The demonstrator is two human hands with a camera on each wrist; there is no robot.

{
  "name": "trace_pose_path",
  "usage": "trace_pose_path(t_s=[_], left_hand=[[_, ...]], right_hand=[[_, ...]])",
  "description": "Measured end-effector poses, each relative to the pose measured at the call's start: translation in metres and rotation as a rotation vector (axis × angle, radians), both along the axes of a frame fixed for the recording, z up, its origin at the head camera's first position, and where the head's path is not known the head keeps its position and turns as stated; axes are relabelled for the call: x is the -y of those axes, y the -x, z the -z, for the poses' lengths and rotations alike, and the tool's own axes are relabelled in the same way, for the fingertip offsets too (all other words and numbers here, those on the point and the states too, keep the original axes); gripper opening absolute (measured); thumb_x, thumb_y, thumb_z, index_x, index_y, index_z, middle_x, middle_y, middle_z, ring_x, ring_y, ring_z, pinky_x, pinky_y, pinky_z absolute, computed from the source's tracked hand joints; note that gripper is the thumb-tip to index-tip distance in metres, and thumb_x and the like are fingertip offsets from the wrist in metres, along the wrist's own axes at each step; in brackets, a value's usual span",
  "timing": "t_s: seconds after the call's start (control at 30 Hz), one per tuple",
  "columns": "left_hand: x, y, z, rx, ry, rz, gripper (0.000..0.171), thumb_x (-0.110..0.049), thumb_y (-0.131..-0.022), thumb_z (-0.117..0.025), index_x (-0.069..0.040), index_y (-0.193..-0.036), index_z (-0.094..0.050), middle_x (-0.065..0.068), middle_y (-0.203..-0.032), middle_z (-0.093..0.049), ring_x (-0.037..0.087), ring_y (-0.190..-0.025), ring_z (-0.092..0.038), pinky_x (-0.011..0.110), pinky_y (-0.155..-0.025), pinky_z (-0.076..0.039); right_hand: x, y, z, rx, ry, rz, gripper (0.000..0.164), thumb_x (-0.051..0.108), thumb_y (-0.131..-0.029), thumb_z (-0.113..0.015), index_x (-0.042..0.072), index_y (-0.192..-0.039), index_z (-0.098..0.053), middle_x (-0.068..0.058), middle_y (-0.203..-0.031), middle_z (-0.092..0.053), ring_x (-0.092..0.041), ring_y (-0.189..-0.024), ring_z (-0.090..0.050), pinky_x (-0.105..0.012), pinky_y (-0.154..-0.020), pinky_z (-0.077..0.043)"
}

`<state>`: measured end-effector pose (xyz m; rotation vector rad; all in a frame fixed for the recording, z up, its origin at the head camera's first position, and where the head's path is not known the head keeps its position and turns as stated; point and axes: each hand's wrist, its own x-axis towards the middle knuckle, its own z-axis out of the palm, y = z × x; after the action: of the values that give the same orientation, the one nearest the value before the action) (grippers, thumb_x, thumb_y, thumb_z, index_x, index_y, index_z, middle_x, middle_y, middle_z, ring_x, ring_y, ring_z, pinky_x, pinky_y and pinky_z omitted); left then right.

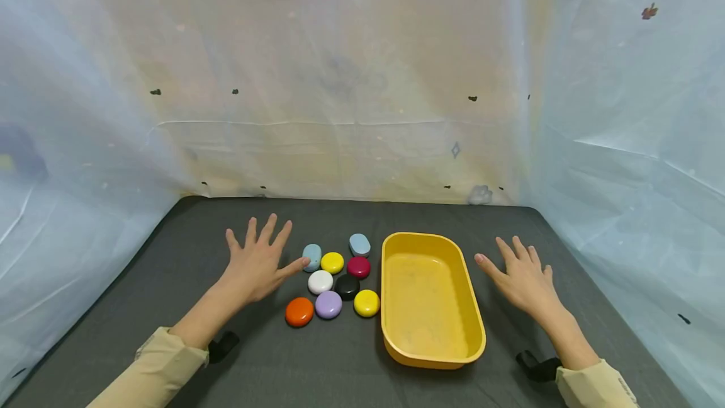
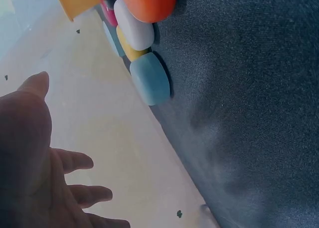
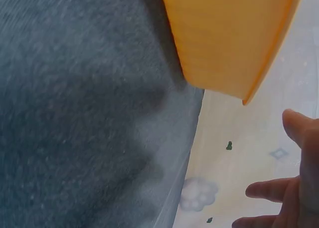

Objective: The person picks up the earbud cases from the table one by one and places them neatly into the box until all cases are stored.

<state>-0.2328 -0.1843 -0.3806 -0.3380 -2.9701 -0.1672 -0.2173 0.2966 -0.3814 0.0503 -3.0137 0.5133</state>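
Note:
My left hand (image 1: 256, 271) hovers with spread fingers to the left of a cluster of smooth, rounded, coloured pieces, holding nothing. Its thumb tip overlaps a light blue piece (image 1: 311, 253) in the head view. The cluster also has a white piece (image 1: 320, 282), a black piece (image 1: 347, 286), a purple piece (image 1: 328, 305), an orange piece (image 1: 299, 311), a dark red piece (image 1: 359, 267), two yellow ones and a second light blue piece (image 1: 359, 244). Right of them stands a yellow rectangular tub (image 1: 433, 294) with a bare floor. Beyond its right side my right hand (image 1: 527, 282) hovers, fingers spread, holding nothing.
A dark grey cloth covers the table (image 1: 272, 370). Pale patterned sheeting (image 1: 351, 80) hangs behind the table and along both sides. Black straps (image 1: 223, 346) sit at both wrists, below the rolled sleeves.

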Motion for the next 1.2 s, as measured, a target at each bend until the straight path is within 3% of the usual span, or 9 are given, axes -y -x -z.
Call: trace_pose_path(t_s=[0.4,0.5,0.63,0.87,1.03,1.2], left_hand=[[0.0,-0.004,-0.002,-0.074,-0.052,0.081,0.092,-0.075,-0.092,-0.033,-0.005,-0.152,-0.036,0.023,-0.156,-0.024,0.052,-0.14,-0.017,0.075,-0.104,-0.004],[0.0,-0.005,-0.002,-0.069,-0.05,0.084,0.088,-0.072,-0.094,-0.037,-0.005,-0.151,-0.038,0.024,-0.155,-0.026,0.051,-0.139,-0.018,0.075,-0.104,-0.006],[0.0,-0.008,-0.001,-0.054,-0.058,0.093,0.084,-0.069,-0.095,-0.04,-0.005,-0.15,-0.039,0.024,-0.154,-0.028,0.051,-0.139,-0.021,0.075,-0.104,-0.008],[0.002,-0.013,-0.001,-0.062,-0.119,0.157,0.085,-0.071,-0.094,-0.037,-0.004,-0.147,-0.045,0.021,-0.152,-0.034,0.048,-0.137,-0.029,0.071,-0.106,-0.014],[0.004,-0.019,-0.002,-0.054,-0.178,0.214,0.073,-0.059,-0.097,-0.049,-0.004,-0.144,-0.048,0.02,-0.15,-0.039,0.044,-0.135,-0.033,0.066,-0.108,-0.02],[0.006,-0.022,-0.001,-0.052,-0.214,0.226,0.073,-0.061,-0.097,-0.048,-0.004,-0.143,-0.049,0.018,-0.148,-0.041,0.041,-0.133,-0.037,0.062,-0.107,-0.028]], right_hand=[[0.009,-0.005,-0.009,-0.003,0.146,-0.069,0.082,0.058,-0.101,-0.041,-0.01,-0.145,-0.035,-0.039,-0.148,-0.023,-0.058,-0.134,-0.021,-0.073,-0.102,-0.019],[0.01,-0.006,-0.009,0.006,0.164,-0.083,0.08,0.056,-0.101,-0.041,-0.011,-0.145,-0.037,-0.039,-0.147,-0.026,-0.057,-0.133,-0.024,-0.072,-0.102,-0.022],[0.011,-0.008,-0.009,0.049,0.202,-0.092,0.075,0.054,-0.102,-0.04,-0.009,-0.144,-0.04,-0.036,-0.143,-0.037,-0.054,-0.127,-0.036,-0.069,-0.097,-0.035],[0.019,-0.011,-0.007,0.13,0.384,-0.108,0.067,0.053,-0.102,-0.044,-0.003,-0.138,-0.05,-0.024,-0.133,-0.054,-0.043,-0.117,-0.053,-0.056,-0.091,-0.048],[0.026,-0.011,-0.005,0.145,0.545,-0.112,0.047,0.038,-0.102,-0.055,-0.002,-0.126,-0.061,-0.013,-0.102,-0.065,-0.032,-0.092,-0.061,-0.042,-0.077,-0.055],[0.033,-0.011,0.0,0.149,0.608,-0.079,0.034,0.022,-0.101,-0.058,-0.006,-0.121,-0.062,-0.01,-0.076,-0.06,-0.027,-0.07,-0.057,-0.035,-0.062,-0.053]])
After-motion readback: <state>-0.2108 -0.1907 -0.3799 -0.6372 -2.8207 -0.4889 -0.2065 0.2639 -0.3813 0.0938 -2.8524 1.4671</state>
